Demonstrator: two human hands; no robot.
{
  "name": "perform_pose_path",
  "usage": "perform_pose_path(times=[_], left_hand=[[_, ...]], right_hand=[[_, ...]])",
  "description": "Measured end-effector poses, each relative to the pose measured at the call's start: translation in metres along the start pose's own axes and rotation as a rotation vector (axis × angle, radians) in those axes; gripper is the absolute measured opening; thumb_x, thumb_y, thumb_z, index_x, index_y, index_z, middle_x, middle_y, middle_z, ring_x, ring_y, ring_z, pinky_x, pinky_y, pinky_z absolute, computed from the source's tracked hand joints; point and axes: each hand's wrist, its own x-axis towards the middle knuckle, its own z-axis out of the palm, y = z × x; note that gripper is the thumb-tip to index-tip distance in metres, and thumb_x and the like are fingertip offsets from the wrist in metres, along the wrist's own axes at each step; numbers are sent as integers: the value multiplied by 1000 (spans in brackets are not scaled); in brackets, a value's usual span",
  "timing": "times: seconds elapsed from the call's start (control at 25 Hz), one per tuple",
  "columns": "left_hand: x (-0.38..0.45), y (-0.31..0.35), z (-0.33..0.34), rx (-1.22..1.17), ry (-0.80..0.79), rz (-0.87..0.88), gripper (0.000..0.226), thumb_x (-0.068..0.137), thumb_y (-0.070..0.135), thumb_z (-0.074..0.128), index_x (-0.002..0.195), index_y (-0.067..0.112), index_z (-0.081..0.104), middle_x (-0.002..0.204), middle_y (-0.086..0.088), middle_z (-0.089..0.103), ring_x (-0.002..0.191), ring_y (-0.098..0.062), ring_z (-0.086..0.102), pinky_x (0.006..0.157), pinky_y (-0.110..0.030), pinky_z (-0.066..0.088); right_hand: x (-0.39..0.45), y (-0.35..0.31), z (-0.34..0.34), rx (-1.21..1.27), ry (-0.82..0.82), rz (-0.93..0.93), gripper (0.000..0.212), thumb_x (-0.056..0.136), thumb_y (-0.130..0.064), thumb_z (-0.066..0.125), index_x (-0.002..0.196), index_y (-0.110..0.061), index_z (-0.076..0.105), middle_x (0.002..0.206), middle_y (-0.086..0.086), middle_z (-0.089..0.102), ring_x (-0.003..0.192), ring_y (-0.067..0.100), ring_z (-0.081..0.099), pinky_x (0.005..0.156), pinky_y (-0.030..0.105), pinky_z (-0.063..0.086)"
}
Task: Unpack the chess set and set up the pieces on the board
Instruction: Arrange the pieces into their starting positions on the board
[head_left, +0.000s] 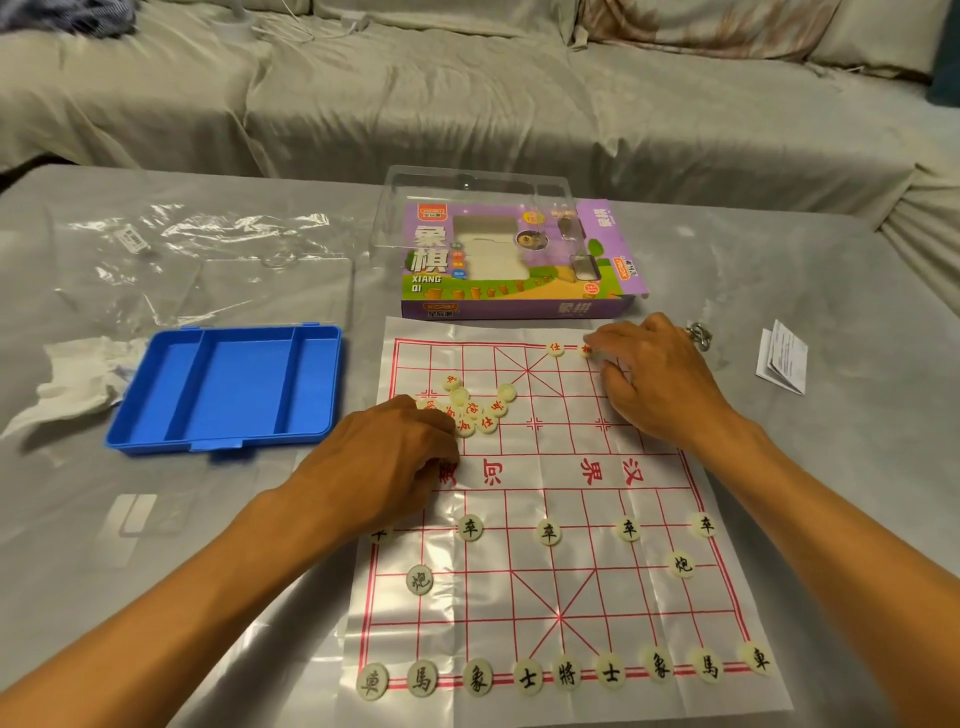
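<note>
Both hands on xiangqi board (550, 519), red pieces half placed.
Left hand (387, 457) fingers curled into red piece pile (475, 408); right hand (657, 376) fingertips pinching a red piece (586, 350) on far row.

Purple box (519, 260): "象棋", "XIANG QI". Paper board (545, 519): "汉界". Black pieces (566, 673): "將", "士", "馬".

Tray (223, 387) left of board (550, 519), box (511, 260) behind it, loose pieces (475, 408) on board's far-left.
</note>
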Motion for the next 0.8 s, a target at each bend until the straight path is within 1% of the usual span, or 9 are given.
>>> perform_pose_path(times=[0.08, 0.12, 0.16, 0.24, 0.28, 0.4, 0.64, 0.72, 0.8], left_hand=[[0, -1, -2, 9, -10, 13, 31, 93, 40, 55, 123, 33, 63, 133, 15, 56, 117, -9, 54, 96, -26, 49], [0, -1, -3, 20, -16, 19, 32, 94, 40, 54, 123, 33, 63, 132, 15, 57, 116, -9, 55, 96, -27, 49], [-1, -1, -4, 33, -20, 26, 32, 94, 41, 53, 124, 34, 62, 131, 15, 57, 116, -9, 56, 97, -28, 49], [-3, 0, -7, 48, -22, 31, 33, 95, 42, 52, 126, 35, 61, 132, 17, 57, 117, -9, 57, 98, -28, 48], [-4, 1, -8, 50, -22, 32, 33, 95, 42, 52, 126, 36, 60, 132, 17, 56, 117, -8, 56, 98, -26, 48], [-5, 3, -6, 58, -20, 40, 34, 95, 42, 51, 128, 36, 58, 134, 16, 55, 118, -8, 55, 98, -25, 45], [1, -1, -5, 40, -16, 28, 33, 95, 43, 52, 125, 35, 61, 131, 16, 58, 116, -8, 56, 99, -26, 47], [0, -1, -3, 32, -6, 25, 32, 94, 42, 52, 123, 34, 62, 130, 16, 58, 116, -8, 57, 99, -27, 47], [-1, -1, -2, 31, -4, 14, 32, 94, 43, 52, 123, 35, 62, 129, 16, 59, 116, -8, 57, 99, -27, 47]], right_hand=[[-8, -19, -9, 150, 53, 11, 33, 95, -22, 52, 127, -22, 59, 129, -1, 60, 115, 18, 48, 90, 29, 38], [-13, -32, -12, 198, 31, -24, 34, 94, -21, 53, 127, -25, 59, 127, -3, 61, 113, 16, 49, 89, 27, 37], [-19, -46, -14, 223, -24, -73, 35, 94, -21, 53, 128, -28, 58, 125, -5, 61, 110, 14, 49, 87, 26, 38], [-28, -70, -10, 192, -149, -170, 38, 96, -24, 50, 133, -32, 53, 125, -8, 60, 103, 11, 48, 81, 24, 40], [-30, -79, -6, 150, -188, -212, 38, 98, -26, 47, 135, -33, 50, 124, -8, 59, 98, 10, 46, 77, 23, 38], [-31, -88, 3, 53, -223, -288, 38, 100, -32, 41, 137, -36, 46, 117, -6, 55, 92, 9, 41, 70, 22, 36], [-30, -81, -4, -10, -264, -241, 39, 101, -34, 38, 140, -38, 42, 118, -8, 54, 91, 8, 33, 73, 22, 28], [-28, -77, -6, -45, -263, -201, 39, 100, -34, 39, 139, -38, 43, 118, -7, 56, 93, 10, 37, 74, 23, 28], [-24, -72, -7, -60, -269, -147, 38, 100, -33, 40, 138, -36, 45, 119, -6, 58, 99, 14, 45, 75, 24, 30]])
